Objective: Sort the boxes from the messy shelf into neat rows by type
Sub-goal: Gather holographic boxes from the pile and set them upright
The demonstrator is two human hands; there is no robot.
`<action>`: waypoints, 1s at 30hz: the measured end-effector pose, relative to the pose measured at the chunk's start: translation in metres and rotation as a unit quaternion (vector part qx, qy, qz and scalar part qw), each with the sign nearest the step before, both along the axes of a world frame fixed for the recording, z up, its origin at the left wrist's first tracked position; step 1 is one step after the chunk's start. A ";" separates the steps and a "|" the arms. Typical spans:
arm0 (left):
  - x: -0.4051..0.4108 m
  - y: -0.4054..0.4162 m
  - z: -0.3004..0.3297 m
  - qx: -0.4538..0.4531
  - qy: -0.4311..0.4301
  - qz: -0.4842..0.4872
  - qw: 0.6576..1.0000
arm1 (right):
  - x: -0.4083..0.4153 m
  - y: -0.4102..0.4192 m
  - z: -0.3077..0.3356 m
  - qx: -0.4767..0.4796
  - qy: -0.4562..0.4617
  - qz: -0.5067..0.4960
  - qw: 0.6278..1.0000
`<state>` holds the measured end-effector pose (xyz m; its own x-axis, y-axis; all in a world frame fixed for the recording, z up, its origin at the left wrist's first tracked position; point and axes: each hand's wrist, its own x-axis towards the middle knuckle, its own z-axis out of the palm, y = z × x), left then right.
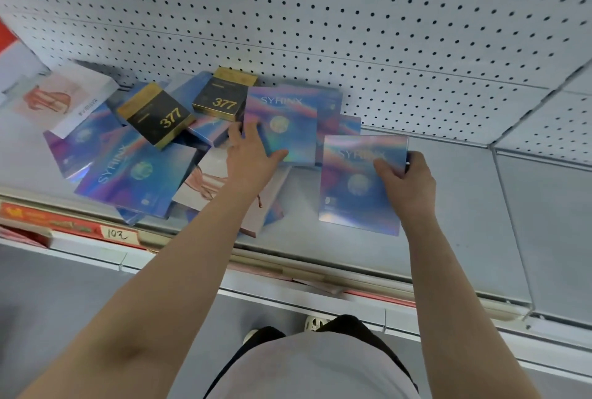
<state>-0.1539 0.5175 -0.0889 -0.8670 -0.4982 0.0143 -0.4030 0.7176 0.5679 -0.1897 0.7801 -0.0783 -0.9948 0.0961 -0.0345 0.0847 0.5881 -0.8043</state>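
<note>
Your right hand grips a flat, holographic blue-and-purple box printed "SYRINX" at its right edge, thumb on the face and fingers curled round the side; the box lies on the grey metal shelf, apart from the heap and to its right. Your left hand holds a second holographic "SYRINX" box by its lower left corner, thumb across the bottom edge, fingers behind it. That box sits on top of more of the same kind, stacked against the white pegboard back wall.

To the left, the pile is a jumble. Two black boxes with gold trim marked "377" lie tilted on top of other holographic boxes, one of them a large one near the shelf's front edge. A white box with a pink figure lies partly under your left forearm, and another white-and-pink box rests at the far left of the shelf. A red price strip with a handwritten label runs along the shelf's front lip.
</note>
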 end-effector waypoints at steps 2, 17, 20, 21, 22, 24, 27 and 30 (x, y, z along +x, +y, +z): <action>-0.005 -0.002 0.004 0.027 -0.033 0.012 0.999 | 0.000 0.001 -0.003 -0.007 -0.005 -0.003 1.000; 0.046 0.016 0.014 0.505 0.074 0.085 0.856 | 0.025 0.036 -0.006 -0.207 -0.050 -0.080 0.974; 0.062 0.021 0.022 0.540 0.061 0.059 0.838 | 0.056 0.040 0.002 -0.202 -0.006 -0.129 0.971; 0.067 0.021 0.024 0.542 0.061 0.049 0.837 | 0.068 0.041 0.005 -0.199 0.010 -0.151 0.968; 0.072 0.021 0.026 0.532 0.063 0.038 0.843 | 0.082 0.042 0.009 -0.197 0.024 -0.174 0.965; 0.082 0.019 0.026 0.484 0.053 0.011 0.873 | 0.113 0.043 0.015 -0.195 0.048 -0.221 0.954; 0.099 0.020 0.019 0.444 0.026 -0.045 0.895 | 0.161 0.043 0.021 -0.211 0.074 -0.280 0.934; 0.117 0.033 0.007 0.439 0.038 -0.086 0.893 | 0.207 0.050 0.021 -0.246 0.077 -0.330 0.908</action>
<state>-0.0368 0.5509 -0.0814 -0.9453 -0.2050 -0.2538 -0.2650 0.0288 0.9638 0.0170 0.8302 -0.0577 -0.7225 0.6841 -0.0997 0.1514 0.0158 -0.9884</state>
